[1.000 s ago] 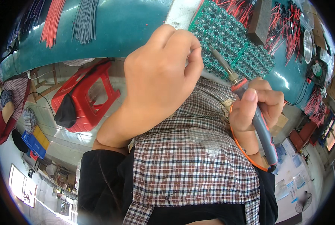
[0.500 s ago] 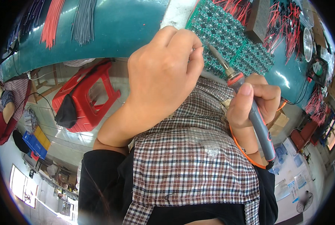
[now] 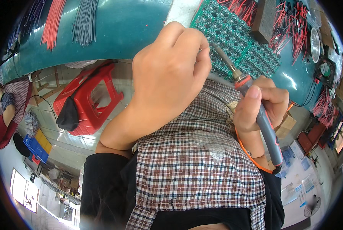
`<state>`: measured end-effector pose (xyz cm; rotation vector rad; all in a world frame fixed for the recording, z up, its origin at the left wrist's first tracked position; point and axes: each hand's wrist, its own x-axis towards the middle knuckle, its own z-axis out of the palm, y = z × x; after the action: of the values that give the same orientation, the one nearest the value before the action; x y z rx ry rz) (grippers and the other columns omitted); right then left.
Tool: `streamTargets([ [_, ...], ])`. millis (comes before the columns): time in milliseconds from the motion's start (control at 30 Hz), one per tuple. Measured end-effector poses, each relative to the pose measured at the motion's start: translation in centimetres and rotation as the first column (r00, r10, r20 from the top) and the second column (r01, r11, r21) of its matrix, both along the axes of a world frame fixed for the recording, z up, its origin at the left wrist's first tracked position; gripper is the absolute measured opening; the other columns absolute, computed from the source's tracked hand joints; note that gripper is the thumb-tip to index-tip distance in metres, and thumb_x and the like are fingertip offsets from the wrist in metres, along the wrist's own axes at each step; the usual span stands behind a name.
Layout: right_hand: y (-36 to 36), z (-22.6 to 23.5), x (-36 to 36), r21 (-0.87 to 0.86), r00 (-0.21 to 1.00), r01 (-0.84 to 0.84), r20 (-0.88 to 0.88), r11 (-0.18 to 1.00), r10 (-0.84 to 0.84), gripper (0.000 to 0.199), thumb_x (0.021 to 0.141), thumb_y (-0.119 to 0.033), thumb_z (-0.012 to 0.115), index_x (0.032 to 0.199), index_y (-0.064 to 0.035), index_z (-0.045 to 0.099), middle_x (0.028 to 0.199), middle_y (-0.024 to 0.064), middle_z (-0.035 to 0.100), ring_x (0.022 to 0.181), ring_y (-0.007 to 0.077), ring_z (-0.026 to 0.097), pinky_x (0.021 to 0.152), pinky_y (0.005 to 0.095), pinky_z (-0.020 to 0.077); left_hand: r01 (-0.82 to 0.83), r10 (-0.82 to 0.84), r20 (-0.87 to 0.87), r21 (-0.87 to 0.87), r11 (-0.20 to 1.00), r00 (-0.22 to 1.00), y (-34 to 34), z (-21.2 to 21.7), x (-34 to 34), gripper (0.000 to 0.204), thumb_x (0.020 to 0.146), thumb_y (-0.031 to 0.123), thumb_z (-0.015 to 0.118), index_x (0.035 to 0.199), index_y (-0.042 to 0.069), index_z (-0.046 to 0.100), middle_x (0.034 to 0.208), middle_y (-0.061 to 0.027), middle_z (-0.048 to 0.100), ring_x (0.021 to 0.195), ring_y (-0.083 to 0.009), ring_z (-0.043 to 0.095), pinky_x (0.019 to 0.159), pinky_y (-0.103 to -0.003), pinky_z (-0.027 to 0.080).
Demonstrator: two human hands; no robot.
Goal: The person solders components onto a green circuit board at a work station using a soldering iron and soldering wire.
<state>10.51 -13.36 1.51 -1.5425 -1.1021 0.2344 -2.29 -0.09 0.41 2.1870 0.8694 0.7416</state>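
My right hand (image 3: 260, 105) is closed around a soldering iron (image 3: 264, 123) with a grey and red handle. Its metal tip points up and left, over the green circuit boards (image 3: 231, 36) and close to the fingertips of my left hand (image 3: 171, 69). Those left fingers are pinched together at the near left edge of the boards. What they pinch, if anything, is hidden behind the fingers. An orange cord (image 3: 252, 159) hangs from the iron's lower end past my right wrist.
Red wires (image 3: 53, 23) and grey wires (image 3: 85, 23) lie in bundles on the green table (image 3: 121, 34). A dark metal block (image 3: 264, 21) rests on the boards' right side, with loose red and black wires beyond. Left of me stands a red stool (image 3: 89, 97); a small fan (image 3: 324, 72) is far right.
My left hand has shifted slightly up and to the right, still pinched. The soldering iron has moved a little to the right in my right hand.
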Motion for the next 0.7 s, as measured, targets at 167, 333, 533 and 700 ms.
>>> streamTargets([
  [167, 0.0, 0.2, 0.2, -0.032, 1.000, -0.018, 0.009, 0.999, 0.019, 0.025, 0.086, -0.001, 0.066, 0.089, -0.0025, 0.042, 0.063, 0.0059, 0.053, 0.051, 0.0091, 0.045, 0.048, 0.0230, 0.0343, -0.016, 0.016, -0.017, -0.013, 1.000, 1.000, -0.1, 0.0, 0.1, 0.012, 0.078, 0.009, 0.072, 0.081, 0.011, 0.060, 0.074, -0.0046, 0.054, 0.056, -0.0248, 0.059, 0.049, -0.035, 0.047],
  [333, 0.0, 0.3, 0.2, -0.049, 0.999, -0.040, -0.012, 0.998, 0.039, 0.025, 0.087, -0.001, 0.066, 0.090, -0.0026, 0.042, 0.063, 0.0060, 0.052, 0.051, 0.0091, 0.045, 0.049, 0.0230, 0.0344, 0.005, -0.005, 0.009, 0.002, 1.000, 1.000, -0.1, -0.3, 0.2, 0.010, 0.080, 0.011, 0.071, 0.082, 0.010, 0.061, 0.076, -0.0048, 0.055, 0.058, -0.0250, 0.060, 0.050, -0.036, 0.048],
  [533, -0.1, 0.6, -0.7, -0.035, 0.993, 0.112, -0.036, 0.993, -0.113, 0.019, 0.088, -0.010, 0.059, 0.082, -0.0065, 0.041, 0.060, 0.0034, 0.047, 0.053, 0.0080, 0.038, 0.051, 0.0252, 0.0286, 0.004, -0.004, -0.015, -0.019, 1.000, 1.000, -0.2, 0.7, 0.0, 0.009, 0.081, 0.003, 0.074, 0.085, 0.006, 0.067, 0.077, -0.0020, 0.060, 0.059, -0.0085, 0.059, 0.050, -0.023, 0.046],
  [700, -0.7, 0.8, -0.2, -0.047, 0.996, 0.087, -0.007, 0.995, -0.087, 0.021, 0.087, -0.011, 0.059, 0.082, -0.0071, 0.040, 0.060, 0.0040, 0.047, 0.054, 0.0085, 0.036, 0.052, 0.0260, 0.0300, 0.028, -0.028, -0.025, -0.009, 1.000, 0.999, -0.6, 0.6, 0.0, 0.009, 0.081, 0.004, 0.074, 0.084, 0.007, 0.066, 0.076, -0.0010, 0.059, 0.058, -0.0078, 0.059, 0.050, -0.023, 0.046],
])
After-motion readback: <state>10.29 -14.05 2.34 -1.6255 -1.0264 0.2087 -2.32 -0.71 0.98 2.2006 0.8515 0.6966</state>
